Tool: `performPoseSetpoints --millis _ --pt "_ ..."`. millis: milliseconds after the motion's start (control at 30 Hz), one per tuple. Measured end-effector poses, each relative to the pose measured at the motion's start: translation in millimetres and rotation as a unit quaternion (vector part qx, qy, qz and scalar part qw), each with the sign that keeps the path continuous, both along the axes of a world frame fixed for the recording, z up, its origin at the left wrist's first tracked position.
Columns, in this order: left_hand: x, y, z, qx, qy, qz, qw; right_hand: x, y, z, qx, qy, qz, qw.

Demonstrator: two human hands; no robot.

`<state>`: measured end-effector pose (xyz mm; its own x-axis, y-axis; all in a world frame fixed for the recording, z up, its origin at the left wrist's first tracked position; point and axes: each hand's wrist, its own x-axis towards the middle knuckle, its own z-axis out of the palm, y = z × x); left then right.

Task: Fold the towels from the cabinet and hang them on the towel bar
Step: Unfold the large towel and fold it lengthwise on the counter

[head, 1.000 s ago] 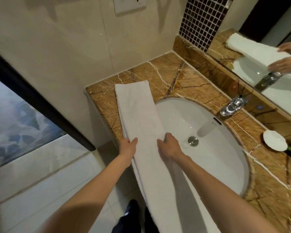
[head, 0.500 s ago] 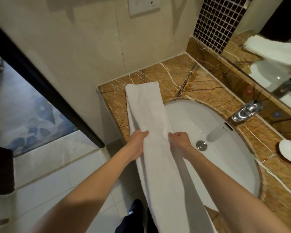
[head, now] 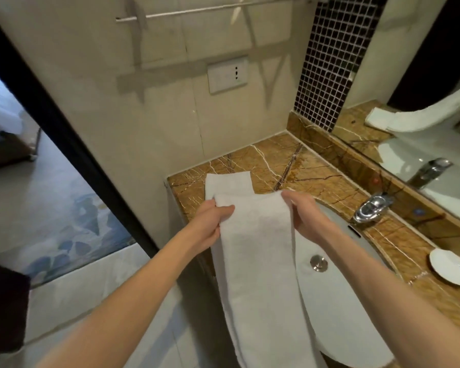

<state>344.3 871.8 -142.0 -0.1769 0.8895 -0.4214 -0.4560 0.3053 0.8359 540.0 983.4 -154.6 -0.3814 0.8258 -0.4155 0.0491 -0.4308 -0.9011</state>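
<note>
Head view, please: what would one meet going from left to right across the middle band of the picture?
From the left: black door frame → left hand → white towel → right hand → chrome faucet → white dish.

Towel [head: 258, 251] in left hand [head: 210, 221], right hand [head: 307, 217]

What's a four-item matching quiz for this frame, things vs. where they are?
Things:
1. towel
2. towel bar
3. faucet
4. white dish

Places:
A. high on the wall
B. behind the sink
C. on the countertop, far right
D. gripped by the left hand and the right hand

Pairs: 1-D; 2-A; 3-B; 4-C
</note>
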Motion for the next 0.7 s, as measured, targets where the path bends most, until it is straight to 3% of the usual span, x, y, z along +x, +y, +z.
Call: performPoseSetpoints --millis 233,500,700 --pt "-44.5 -3.0 106.0 0.081 0.076 -0.021 0.994 -32.1 -12.0 117.2 0.13 0.024 0.01 0.991" --pt "-109.9 11.2 235.5 0.09 0.249 -0.055 0.963 -82.9 -20.7 243.7 0.244 0.032 -0.03 0.969" --pt "-130.1 27.8 326.3 0.161 0.277 -0.057 0.945 -104.7 -9.4 324.5 0.316 0.03 -0.068 0.946"
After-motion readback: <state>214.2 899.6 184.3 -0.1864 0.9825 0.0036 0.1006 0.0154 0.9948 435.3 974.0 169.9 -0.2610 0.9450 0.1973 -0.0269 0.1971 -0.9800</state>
